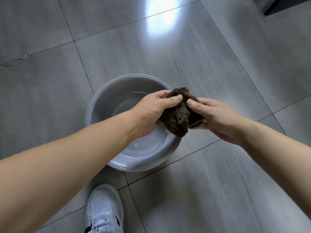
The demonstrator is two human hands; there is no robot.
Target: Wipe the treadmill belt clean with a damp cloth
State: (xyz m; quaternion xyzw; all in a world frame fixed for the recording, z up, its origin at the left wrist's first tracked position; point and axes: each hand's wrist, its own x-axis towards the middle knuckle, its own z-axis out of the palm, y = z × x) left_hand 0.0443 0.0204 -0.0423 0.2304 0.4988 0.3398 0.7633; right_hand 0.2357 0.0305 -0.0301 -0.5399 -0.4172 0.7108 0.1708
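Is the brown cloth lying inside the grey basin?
No, the left hand and right hand grip the cloth bunched between them, above the basin.

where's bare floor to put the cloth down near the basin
Bare tiles lie right of the basin, under the right hand, and left of it. Tight only between basin and white shoe.

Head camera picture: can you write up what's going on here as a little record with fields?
basin: grey, on the tiled floor, seems to hold some water
cloth: brown, bunched, held over the basin's right edge
left hand: grips the cloth's left side
right hand: pinches its right side
shoe: white, near bottom edge
treadmill: not in view
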